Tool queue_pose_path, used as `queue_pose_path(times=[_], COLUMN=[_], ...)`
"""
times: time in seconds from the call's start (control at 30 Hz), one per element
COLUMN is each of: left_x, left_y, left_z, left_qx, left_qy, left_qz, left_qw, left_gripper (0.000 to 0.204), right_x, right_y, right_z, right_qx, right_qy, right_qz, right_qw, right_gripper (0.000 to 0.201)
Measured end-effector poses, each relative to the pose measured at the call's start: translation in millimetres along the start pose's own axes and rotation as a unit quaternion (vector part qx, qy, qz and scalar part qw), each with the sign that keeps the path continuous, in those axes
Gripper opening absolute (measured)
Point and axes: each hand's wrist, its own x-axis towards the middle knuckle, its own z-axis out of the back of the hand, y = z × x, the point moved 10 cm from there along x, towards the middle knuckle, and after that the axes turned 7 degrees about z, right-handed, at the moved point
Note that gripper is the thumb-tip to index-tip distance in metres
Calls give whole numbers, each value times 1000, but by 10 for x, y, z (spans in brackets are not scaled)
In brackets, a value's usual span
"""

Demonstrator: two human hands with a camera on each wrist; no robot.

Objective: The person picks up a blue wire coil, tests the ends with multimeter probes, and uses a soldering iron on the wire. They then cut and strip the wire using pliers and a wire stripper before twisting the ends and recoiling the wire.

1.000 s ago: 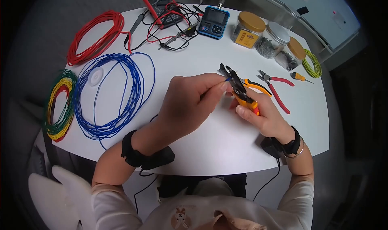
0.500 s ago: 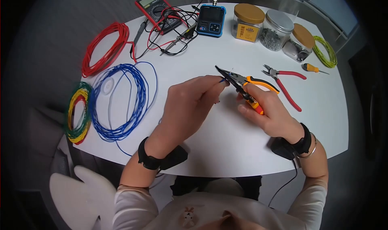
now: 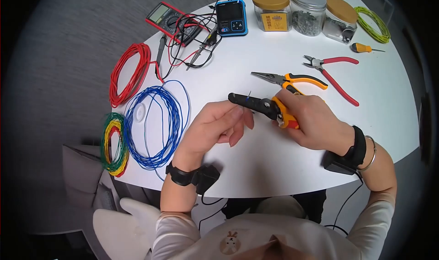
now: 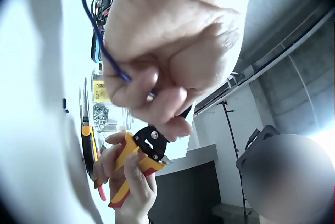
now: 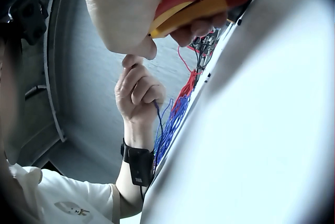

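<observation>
My left hand [image 3: 215, 127] pinches a blue wire [image 4: 94, 28] between thumb and fingers, right at the tip of a pair of wire strippers. My right hand [image 3: 318, 118] grips those wire strippers [image 3: 286, 116] by their yellow and red handles. Their black head points left, level with my left fingertips, and a short end of blue wire stands out above it. In the left wrist view the wire trails back from my curled fingers, which hide part of the black head. The right wrist view shows the stripper handles inside my right hand, with my left hand beyond.
Needle-nose pliers [image 3: 292, 80] lie just behind the strippers, red-handled cutters [image 3: 331, 75] to their right. A blue wire coil [image 3: 171, 136] and a red coil [image 3: 114, 79] lie left. Multimeter [image 3: 160, 15], blue-framed tester [image 3: 232, 20] and jars [image 3: 308, 20] stand at the back.
The wire strippers have swung from a steep slant to nearly level, head leftward. My left hand has turned, its lower fingers loosening into view. The head view has shifted, sliding the table scene rightward.
</observation>
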Motion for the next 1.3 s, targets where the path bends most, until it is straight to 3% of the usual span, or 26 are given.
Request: queue_pose_path(times=[0.03,0.13,0.23,0.33,0.43,0.57,0.67,0.83,0.93,1.0,1.03,1.13,1.23,1.3], left_x=[1,-86,-241,-333,-351,-203,-85,-43,-65,-135,-191,-304,-347,-362], left_y=[1,-236,-546,-645,-689,-459,-248,-17,-104,-316,-426,-621,-701,-707], left_z=[21,82,-36,-185,-263,-26,72,46,90,77,50,-178,-305,-331], left_qx=[10,195,441,594,600,362,158,-29,71,264,356,595,635,647], left_qy=[-16,-184,-296,-332,-341,-282,-191,-59,-147,-250,-296,-331,-338,-331], left_qz=[5,-29,-144,-198,-206,-149,-107,36,19,-53,-88,-183,-230,-235], left_qw=[1000,963,835,705,694,876,963,997,986,930,882,709,656,646], left_gripper=[34,23,11,9,9,17,27,29,24,17,13,10,12,13], right_x=[-1,-3,15,16,0,4,12,8,5,6,6,-3,0,6], right_y=[-17,-37,-50,-34,-26,-35,-35,-35,-24,-39,-43,-41,-33,-29], right_z=[-5,3,-7,-11,-86,-75,-103,-121,-113,-123,-128,-143,-147,-145], right_qx=[5,47,69,94,143,138,155,178,189,196,200,204,197,176], right_qy=[-3,-30,-20,-8,35,28,30,48,63,62,61,78,80,68], right_qz=[-2,8,7,-10,-55,-38,-38,-54,-69,-62,-59,-78,-80,-62], right_qw=[1000,998,997,996,988,989,987,981,978,977,976,973,974,980], right_gripper=[35,37,38,34,31,30,31,32,32,33,33,33,33,32])
